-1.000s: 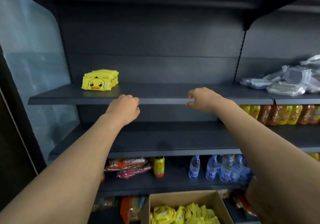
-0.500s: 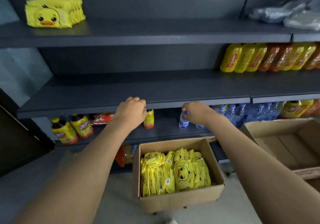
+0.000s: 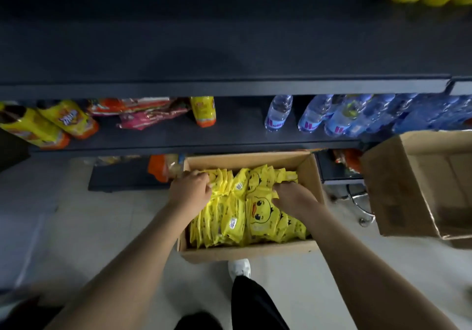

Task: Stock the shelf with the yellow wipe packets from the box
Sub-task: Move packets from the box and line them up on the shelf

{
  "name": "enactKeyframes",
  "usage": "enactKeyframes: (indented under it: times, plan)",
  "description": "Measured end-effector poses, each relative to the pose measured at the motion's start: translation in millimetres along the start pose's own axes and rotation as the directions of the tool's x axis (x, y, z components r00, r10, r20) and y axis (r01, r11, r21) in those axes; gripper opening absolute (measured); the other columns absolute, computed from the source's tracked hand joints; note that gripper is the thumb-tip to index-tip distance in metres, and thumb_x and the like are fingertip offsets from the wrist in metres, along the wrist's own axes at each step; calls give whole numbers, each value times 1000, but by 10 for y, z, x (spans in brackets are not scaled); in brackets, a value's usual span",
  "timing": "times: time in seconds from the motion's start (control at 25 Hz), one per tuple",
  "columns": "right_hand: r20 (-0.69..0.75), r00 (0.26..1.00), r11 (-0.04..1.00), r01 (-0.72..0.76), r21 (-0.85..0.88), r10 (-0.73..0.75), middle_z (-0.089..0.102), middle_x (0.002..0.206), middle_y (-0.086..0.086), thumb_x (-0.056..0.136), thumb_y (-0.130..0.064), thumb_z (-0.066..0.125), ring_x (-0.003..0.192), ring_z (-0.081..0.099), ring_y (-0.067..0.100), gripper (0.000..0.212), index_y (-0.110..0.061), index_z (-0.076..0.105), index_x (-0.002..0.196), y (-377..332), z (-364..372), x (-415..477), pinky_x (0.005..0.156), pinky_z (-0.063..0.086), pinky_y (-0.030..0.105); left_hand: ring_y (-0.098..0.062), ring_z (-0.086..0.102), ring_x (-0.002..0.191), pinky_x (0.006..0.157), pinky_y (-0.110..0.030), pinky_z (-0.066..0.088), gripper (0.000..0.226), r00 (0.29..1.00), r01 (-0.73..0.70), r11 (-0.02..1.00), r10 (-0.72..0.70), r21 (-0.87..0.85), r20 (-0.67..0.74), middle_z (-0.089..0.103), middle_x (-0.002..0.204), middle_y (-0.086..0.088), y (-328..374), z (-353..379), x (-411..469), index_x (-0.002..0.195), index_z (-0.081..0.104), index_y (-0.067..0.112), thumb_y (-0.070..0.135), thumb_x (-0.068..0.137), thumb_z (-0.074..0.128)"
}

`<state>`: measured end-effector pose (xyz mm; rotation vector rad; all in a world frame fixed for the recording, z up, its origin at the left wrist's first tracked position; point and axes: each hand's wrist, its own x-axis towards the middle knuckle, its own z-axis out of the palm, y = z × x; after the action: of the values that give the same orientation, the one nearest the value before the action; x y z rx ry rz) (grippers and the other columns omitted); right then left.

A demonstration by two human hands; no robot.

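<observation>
The yellow wipe packets [image 3: 263, 217] stand on edge, packed tight in the cardboard box [image 3: 245, 253] on the floor, on the near side of the dark shelf [image 3: 229, 87]. They look soft, light and slick, so a row is probably best squeezed between both hands at its ends. The left hand [image 3: 190, 193] and right hand [image 3: 293, 198] curl their fingers onto the packet tops; whether either grips yet I cannot tell. Water bottles [image 3: 278, 112] stand beyond; another carton [image 3: 383, 189] sits to the right.
</observation>
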<state>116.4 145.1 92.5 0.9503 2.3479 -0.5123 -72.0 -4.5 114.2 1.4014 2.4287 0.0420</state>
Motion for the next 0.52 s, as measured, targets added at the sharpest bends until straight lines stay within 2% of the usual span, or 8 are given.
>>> enactKeyframes:
  times: [0.2,0.4,0.44,0.52]
  plan:
    - [173,983,996,-77,50,68,58,123,11,95,-22,46,112,53,28,34,-10,53,125,216,793,385,83,50,36,-19,55,101,79,-31,45,25,984,67,996,-56,-62,170,59,112,-1,-122,911,74,108,60,13,21,93,42]
    - [158,967,955,-228,190,199,59,117,16,94,-17,48,105,56,30,29,-4,55,119,257,1295,730,75,46,32,-18,57,102,81,-31,50,26,960,107,987,-71,-120,272,59,117,-2,-194,1535,175,112,59,12,20,93,44]
    - [146,962,941,-259,216,231,58,117,17,95,-20,49,106,55,31,30,-2,53,119,222,1392,797,76,46,34,-18,58,102,80,-31,51,26,957,117,984,-75,-136,280,60,117,-2,-206,1642,199,113,60,12,20,93,45]
    - [118,932,883,-364,297,344,48,130,21,95,-28,51,118,48,33,47,2,42,131,142,1574,927,90,45,38,-18,57,103,80,-30,51,27,953,153,971,-96,-184,288,60,117,-2,-206,1833,251,114,60,11,20,93,45]
